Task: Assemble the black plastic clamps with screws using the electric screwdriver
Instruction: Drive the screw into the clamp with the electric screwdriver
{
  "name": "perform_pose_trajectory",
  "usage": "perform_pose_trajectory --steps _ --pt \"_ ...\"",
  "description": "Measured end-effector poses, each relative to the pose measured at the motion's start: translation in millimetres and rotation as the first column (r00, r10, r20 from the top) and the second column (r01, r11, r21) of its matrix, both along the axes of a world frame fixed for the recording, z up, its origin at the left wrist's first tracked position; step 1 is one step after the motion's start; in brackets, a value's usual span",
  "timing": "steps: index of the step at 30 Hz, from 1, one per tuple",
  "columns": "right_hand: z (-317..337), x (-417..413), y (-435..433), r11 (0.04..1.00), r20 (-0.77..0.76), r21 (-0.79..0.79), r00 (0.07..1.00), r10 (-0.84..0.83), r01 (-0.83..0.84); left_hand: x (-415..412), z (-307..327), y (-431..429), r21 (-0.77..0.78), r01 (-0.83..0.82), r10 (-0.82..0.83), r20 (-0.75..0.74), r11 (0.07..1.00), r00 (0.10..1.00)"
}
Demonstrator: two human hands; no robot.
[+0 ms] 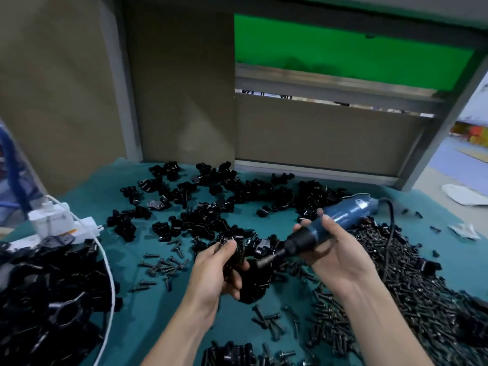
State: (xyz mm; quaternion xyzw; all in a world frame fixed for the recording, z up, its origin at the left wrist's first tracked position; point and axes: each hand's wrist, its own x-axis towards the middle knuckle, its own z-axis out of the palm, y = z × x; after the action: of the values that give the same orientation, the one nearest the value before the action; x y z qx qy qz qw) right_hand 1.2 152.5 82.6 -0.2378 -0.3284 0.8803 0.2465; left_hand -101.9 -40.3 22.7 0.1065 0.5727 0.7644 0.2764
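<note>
While the left hand (pixel 219 270) is gripping a black plastic clamp (pixel 237 256) with fingers and thumb curled round it, the right hand (pixel 335 249) is wrapping the barrel of the electric screwdriver (pixel 340 215). Both hands are therefore clamped on their items. They are being held over the near middle of the tabletop (pixel 87 191), close together but not touching.

The screwdriver's long axis is running from the far right down toward the near left. Its cord end is pointing at the far right corner and its bit (pixel 264 262) is pointing at the clamp. The bit tip is sitting just beside the clamp, on the clamp's right side. Whether it is engaging a screw head cannot be told, since the clamp is dark and partly hidden by the fingers.

The clamp is lying to the left of the right hand, on the line of the tool. The coming move appears to be calling for a short advance along that axis while the left hand is steadying the clamp.

Loose screws (pixel 412 273) are lying heaped along the right edge, and unassembled clamps (pixel 237 191) toward the far edge.
</note>
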Motion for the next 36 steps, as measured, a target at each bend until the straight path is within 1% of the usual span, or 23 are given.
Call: perform_pose_trajectory --steps 4,5,8,10,16,19,21,28,36 --pt "2.8 -20.3 13.5 0.992 -0.083 -0.121 0.996 -0.031 0.021 -3.2 0.6 -0.6 -0.032 -0.040 0.039 -0.035 0.999 0.999" --pt "1.4 -25.2 16.3 0.994 -0.084 -0.112 0.996 -0.023 0.013 -3.9 -0.9 -0.3 -0.044 -0.042 0.040 -0.051 0.998 0.998" --pt "-3.6 -34.9 21.3 1.000 -0.027 -0.010 1.000 -0.008 0.008 -5.0 -2.9 -0.7 -0.085 -0.025 0.016 -0.115 0.996 0.993" --pt "-6.3 -37.3 23.3 1.000 -0.013 0.022 1.000 -0.013 0.013 -4.7 -4.4 0.7 -0.112 -0.018 0.001 -0.149 0.994 0.989" --pt "2.0 -41.6 22.2 0.996 -0.067 0.082 0.997 -0.022 0.027 -2.5 -5.6 3.7 -0.127 -0.045 0.021 -0.189 0.991 0.982" --pt "10.8 -41.0 18.2 0.988 -0.075 0.154 0.997 -0.019 0.031 1.6 -5.9 3.4 -0.165 -0.025 -0.014 -0.233 0.986 0.972" --pt "14.7 -41.7 13.8 0.985 -0.072 0.165 0.996 -0.044 0.055 3.5 -5.9 2.7 -0.188 -0.012 -0.037 -0.253 0.982 0.967" --pt "14.1 -43.1 5.6 0.993 -0.109 -0.002 0.987 -0.116 0.116 5.0 -2.6 1.0 -0.154 0.022 -0.060 -0.244 0.988 0.968" --pt "12.8 -43.8 4.6 0.983 -0.123 -0.059 0.976 -0.182 0.176 2.0 -1.1 0.2 -0.125 0.042 -0.070 -0.232 0.991 0.970"
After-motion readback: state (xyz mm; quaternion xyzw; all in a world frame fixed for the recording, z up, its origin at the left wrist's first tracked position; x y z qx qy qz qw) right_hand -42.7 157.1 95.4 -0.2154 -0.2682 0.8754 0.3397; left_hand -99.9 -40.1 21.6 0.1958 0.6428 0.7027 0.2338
